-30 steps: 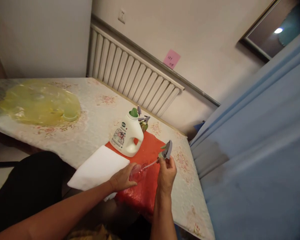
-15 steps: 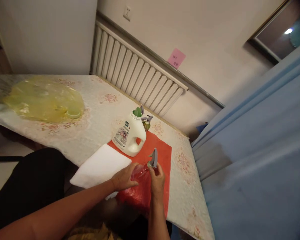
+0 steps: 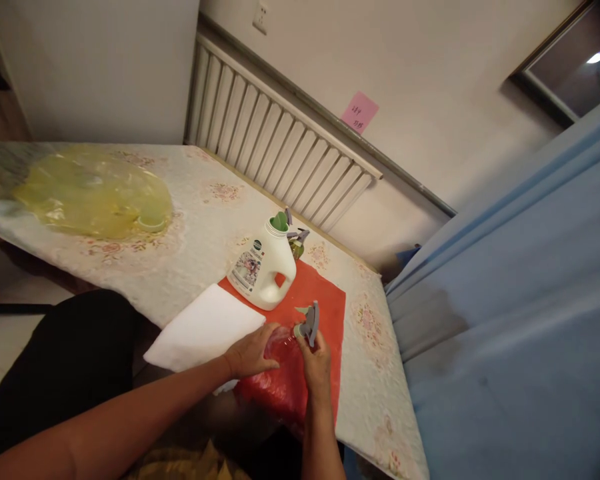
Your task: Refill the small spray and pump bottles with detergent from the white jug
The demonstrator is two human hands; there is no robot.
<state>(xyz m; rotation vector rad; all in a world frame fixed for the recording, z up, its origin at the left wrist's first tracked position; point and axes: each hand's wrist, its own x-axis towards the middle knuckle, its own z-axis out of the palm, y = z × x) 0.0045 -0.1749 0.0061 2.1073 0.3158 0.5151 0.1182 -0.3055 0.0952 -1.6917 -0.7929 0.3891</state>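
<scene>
Here's the clear bottle [image 3: 280,339], tilted right between the two hands and above the red mat [image 3: 330,293]! The left hand [image 3: 249,351] has it wrapped, thumb to the near side, fingers round the far side. And the right hand [image 3: 317,360] is pinching the grey spray head [image 3: 311,323] right at the bottle's neck; whether the threads have caught, I can't tell from here.

Just beyond the hands, the big cream jug [image 3: 274,270] stands upright on the mat, a green piece [image 3: 280,221] poking out of its mouth. Tucked behind it, farther from the hands, another sprayer [image 3: 297,247], partly hidden. Close by the left wrist lies a white sheet [image 3: 205,327]. Well out to the left hand's left, a yellow plastic bag [image 3: 90,193] sprawls over the flowered tablecloth [image 3: 195,233]. Off to the right hand's right hangs a blue curtain [image 3: 510,300], and far ahead of both, a white radiator [image 3: 280,137]!
</scene>
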